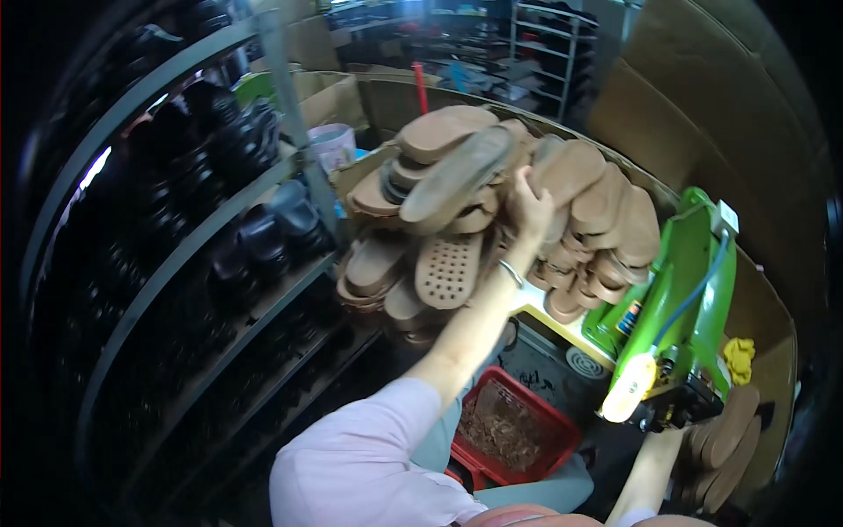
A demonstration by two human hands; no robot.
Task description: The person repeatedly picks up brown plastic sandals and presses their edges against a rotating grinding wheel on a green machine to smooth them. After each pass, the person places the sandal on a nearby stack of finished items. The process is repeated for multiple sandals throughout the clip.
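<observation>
A large pile of brown sandals lies in front of me, many with the sole turned up. My left hand is stretched into the middle of the pile. Its fingers are bent against the edge of a brown sandal, partly hidden among the others. On the right stands a green machine with a blue cable and a lit lamp. My right hand is beside the machine's dark head, which covers its fingers. Close by it are more brown sandals.
A metal rack full of dark shoes runs along my left. Below me sits a red bin with brown scraps. Cardboard walls surround the work place. A pink-white cup stands behind the pile, and a yellow cloth lies right of the machine.
</observation>
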